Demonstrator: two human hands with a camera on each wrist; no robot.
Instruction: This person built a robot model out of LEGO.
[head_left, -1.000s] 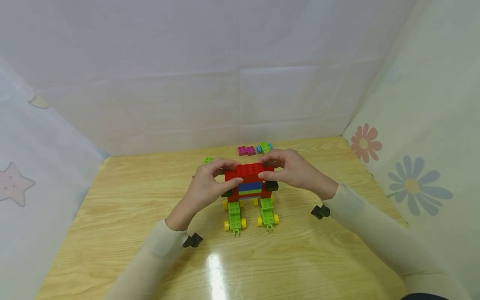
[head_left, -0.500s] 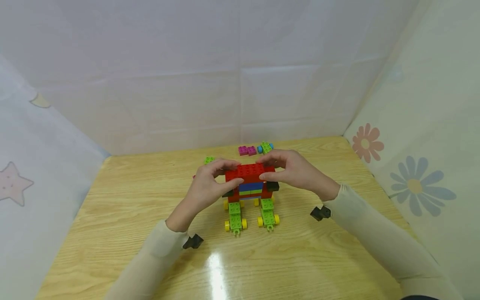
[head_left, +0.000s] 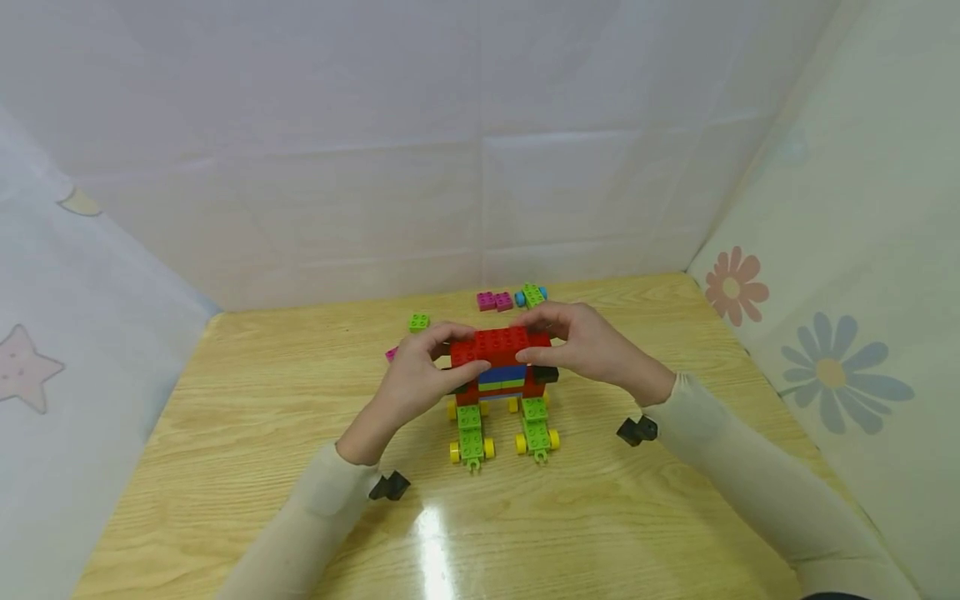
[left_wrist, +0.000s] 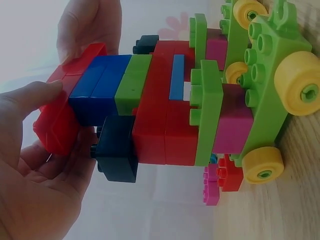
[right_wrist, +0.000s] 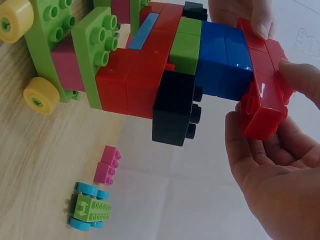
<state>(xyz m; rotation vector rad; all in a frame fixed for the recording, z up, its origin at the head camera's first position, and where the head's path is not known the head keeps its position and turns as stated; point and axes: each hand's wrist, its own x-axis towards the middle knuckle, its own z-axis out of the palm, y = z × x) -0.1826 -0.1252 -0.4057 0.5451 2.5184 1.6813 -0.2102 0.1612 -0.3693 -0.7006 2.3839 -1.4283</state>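
A tall toy-brick figure stands on two green wheeled bases (head_left: 470, 442) with yellow wheels. Its top is a row of red bricks (head_left: 501, 342), with blue bricks (left_wrist: 97, 87) and green bricks (left_wrist: 134, 82) stacked beneath. Black bricks (right_wrist: 173, 107) jut out at both sides of the wider red section (left_wrist: 165, 115). My left hand (head_left: 412, 375) grips the left end of the red top, thumb on the near face and fingers behind. At the right end my right hand (head_left: 592, 343) holds the same red top in a matching way. Most fingertips are hidden behind it in the head view.
Behind the figure on the wooden table (head_left: 285, 417) lie pink bricks (head_left: 494, 301), a green wheeled base (head_left: 532, 295) with blue wheels and a green brick (head_left: 419, 322). Another pink brick (head_left: 392, 353) shows beside my left hand. Patterned curtains enclose the table's back and sides.
My left hand has shifted slightly down and right on the red top, uncovering more of the green and pink bricks behind. The figure stays in place; the right hand barely moves.
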